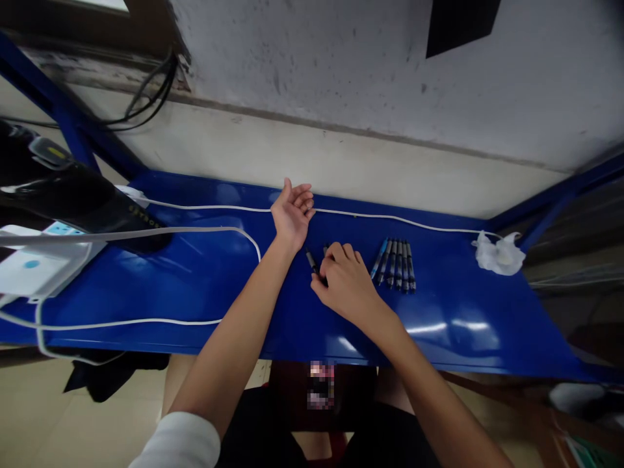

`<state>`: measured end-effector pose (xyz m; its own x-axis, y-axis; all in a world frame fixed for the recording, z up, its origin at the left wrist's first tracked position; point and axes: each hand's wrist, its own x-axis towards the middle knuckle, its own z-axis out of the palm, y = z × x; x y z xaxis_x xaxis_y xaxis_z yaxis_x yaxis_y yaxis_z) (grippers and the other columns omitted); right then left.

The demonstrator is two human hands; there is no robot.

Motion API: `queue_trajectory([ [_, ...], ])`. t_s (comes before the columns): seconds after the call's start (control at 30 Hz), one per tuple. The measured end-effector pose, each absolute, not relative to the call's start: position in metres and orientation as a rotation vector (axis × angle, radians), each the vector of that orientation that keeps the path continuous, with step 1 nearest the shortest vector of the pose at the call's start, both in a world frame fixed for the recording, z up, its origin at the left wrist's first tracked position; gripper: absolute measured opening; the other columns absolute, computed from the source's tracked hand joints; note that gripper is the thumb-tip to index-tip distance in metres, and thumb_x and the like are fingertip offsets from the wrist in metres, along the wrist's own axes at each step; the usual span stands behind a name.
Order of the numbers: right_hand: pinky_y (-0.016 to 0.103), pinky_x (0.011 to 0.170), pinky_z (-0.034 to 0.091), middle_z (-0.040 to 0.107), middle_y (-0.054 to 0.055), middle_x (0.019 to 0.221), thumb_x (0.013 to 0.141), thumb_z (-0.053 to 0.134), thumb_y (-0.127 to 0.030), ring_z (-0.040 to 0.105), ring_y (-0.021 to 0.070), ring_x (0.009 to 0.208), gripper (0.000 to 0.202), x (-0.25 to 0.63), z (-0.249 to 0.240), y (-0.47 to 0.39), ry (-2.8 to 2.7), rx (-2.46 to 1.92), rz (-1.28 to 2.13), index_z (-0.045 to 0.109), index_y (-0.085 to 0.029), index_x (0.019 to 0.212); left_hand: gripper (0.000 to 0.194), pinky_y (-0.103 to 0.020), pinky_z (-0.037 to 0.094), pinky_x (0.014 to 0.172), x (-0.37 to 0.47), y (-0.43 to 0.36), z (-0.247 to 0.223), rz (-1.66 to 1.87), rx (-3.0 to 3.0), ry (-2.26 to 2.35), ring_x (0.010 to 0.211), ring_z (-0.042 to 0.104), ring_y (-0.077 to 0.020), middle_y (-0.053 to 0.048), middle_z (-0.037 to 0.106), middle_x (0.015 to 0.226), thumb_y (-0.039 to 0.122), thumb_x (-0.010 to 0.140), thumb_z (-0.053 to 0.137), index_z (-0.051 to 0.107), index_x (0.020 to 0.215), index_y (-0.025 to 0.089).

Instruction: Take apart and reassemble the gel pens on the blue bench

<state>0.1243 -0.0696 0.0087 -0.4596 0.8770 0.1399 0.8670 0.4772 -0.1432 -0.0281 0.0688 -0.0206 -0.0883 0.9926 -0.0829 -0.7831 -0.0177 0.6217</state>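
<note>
My left hand [293, 213] is raised over the back of the blue table [195, 279], palm turned up, fingers loosely bent and apart, holding nothing. My right hand [347, 279] reaches down at the middle, its fingers curled over dark pens. One black and grey pen [312, 261] shows beside the thumb and index finger; the end of another pen peeks out above the knuckles. How the fingertips grip is partly hidden. Just right of this hand, several pens [400, 263] lie side by side in a row, mostly black with a light blue pen [381, 257] at the left end.
A white cable [390, 216] runs along the table's back edge towards a crumpled white plastic bag [500, 252] at the right. On the left stand a white power strip [43, 266], more looping cable and a black glossy bag [92, 201]. A wall rises behind the table.
</note>
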Motion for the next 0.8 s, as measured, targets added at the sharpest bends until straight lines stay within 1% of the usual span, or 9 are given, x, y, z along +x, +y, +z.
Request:
queue_trajectory([
  [0.17, 0.047, 0.098, 0.053, 0.066, 0.011, 0.108, 0.106, 0.06, -0.027, 0.063, 0.0278, 0.102, 0.016, 0.149, 0.02, -0.039, -2.283, -1.268, 0.275, 0.063, -0.022, 0.092, 0.05, -0.028, 0.049, 0.06, -0.034, 0.07, -0.022, 1.592, 0.371, 0.609, 0.068, 0.066, -0.0162, -0.008, 0.077, 0.086, 0.069, 0.1, 0.066, 0.08, 0.096, 0.022],
  [0.23, 0.046, 0.098, 0.052, 0.065, 0.009, 0.105, 0.109, 0.055, -0.029, 0.063, 0.0265, 0.103, 0.014, 0.159, 0.03, -0.02, -2.115, -1.164, 0.255, 0.058, -0.025, 0.096, 0.05, -0.029, 0.051, 0.062, -0.035, 0.069, -0.023, 1.591, 0.351, 0.601, 0.068, 0.066, -0.0164, -0.008, 0.077, 0.087, 0.07, 0.1, 0.066, 0.08, 0.097, 0.022],
  [0.3, 0.044, 0.094, 0.052, 0.064, 0.007, 0.1, 0.112, 0.053, -0.034, 0.063, 0.0244, 0.098, 0.017, 0.165, 0.036, -0.001, -1.985, -1.1, 0.222, 0.053, -0.026, 0.097, 0.051, -0.03, 0.053, 0.065, -0.033, 0.068, -0.023, 1.575, 0.366, 0.615, 0.072, 0.069, -0.0178, -0.009, 0.078, 0.089, 0.071, 0.099, 0.066, 0.081, 0.099, 0.022],
  [0.37, 0.041, 0.088, 0.052, 0.064, 0.005, 0.097, 0.115, 0.05, -0.04, 0.064, 0.0217, 0.09, 0.021, 0.165, 0.035, 0.015, -1.895, -1.052, 0.28, 0.051, -0.027, 0.1, 0.052, -0.031, 0.057, 0.073, -0.029, 0.066, -0.022, 1.549, 0.432, 0.632, 0.085, 0.075, -0.0211, -0.011, 0.08, 0.097, 0.072, 0.098, 0.068, 0.081, 0.101, 0.021],
  [0.43, 0.037, 0.082, 0.052, 0.066, 0.003, 0.095, 0.118, 0.044, -0.048, 0.065, 0.0187, 0.084, 0.025, 0.162, 0.025, 0.026, -1.84, -0.989, 0.447, 0.05, -0.027, 0.106, 0.05, -0.033, 0.061, 0.085, -0.022, 0.062, -0.018, 1.512, 0.54, 0.628, 0.106, 0.079, -0.0261, -0.013, 0.083, 0.11, 0.069, 0.099, 0.071, 0.082, 0.108, 0.021],
  [0.5, 0.034, 0.077, 0.051, 0.066, 0.001, 0.092, 0.12, 0.039, -0.055, 0.064, 0.0161, 0.076, 0.03, 0.157, 0.011, 0.031, -1.798, -0.941, 0.608, 0.048, -0.027, 0.111, 0.045, -0.038, 0.061, 0.098, -0.015, 0.058, -0.014, 1.464, 0.647, 0.604, 0.128, 0.075, -0.0311, -0.013, 0.082, 0.126, 0.063, 0.1, 0.074, 0.081, 0.118, 0.021],
  [0.57, 0.033, 0.073, 0.05, 0.065, 0.0, 0.091, 0.119, 0.038, -0.059, 0.061, 0.0154, 0.071, 0.033, 0.154, -0.003, 0.029, -1.768, -0.949, 0.658, 0.048, -0.027, 0.116, 0.041, -0.043, 0.06, 0.106, -0.007, 0.054, -0.01, 1.416, 0.709, 0.586, 0.141, 0.07, -0.0342, -0.012, 0.08, 0.136, 0.056, 0.101, 0.077, 0.079, 0.124, 0.023],
  [0.67, 0.034, 0.073, 0.05, 0.066, 0.001, 0.093, 0.119, 0.038, -0.06, 0.063, 0.0173, 0.074, 0.036, 0.153, -0.013, 0.02, -1.777, -1.018, 0.6, 0.052, -0.027, 0.12, 0.035, -0.044, 0.061, 0.109, 0.001, 0.047, -0.006, 1.353, 0.745, 0.574, 0.146, 0.067, -0.0359, -0.011, 0.079, 0.137, 0.048, 0.101, 0.08, 0.079, 0.127, 0.024],
  [0.8, 0.034, 0.074, 0.049, 0.067, 0.001, 0.089, 0.12, 0.036, -0.057, 0.066, 0.0195, 0.075, 0.038, 0.155, -0.015, 0.012, -1.835, -1.039, 0.588, 0.059, -0.026, 0.115, 0.034, -0.04, 0.063, 0.108, 0.006, 0.039, -0.003, 1.3, 0.78, 0.555, 0.143, 0.069, -0.0345, -0.01, 0.082, 0.129, 0.041, 0.099, 0.084, 0.079, 0.128, 0.024],
])
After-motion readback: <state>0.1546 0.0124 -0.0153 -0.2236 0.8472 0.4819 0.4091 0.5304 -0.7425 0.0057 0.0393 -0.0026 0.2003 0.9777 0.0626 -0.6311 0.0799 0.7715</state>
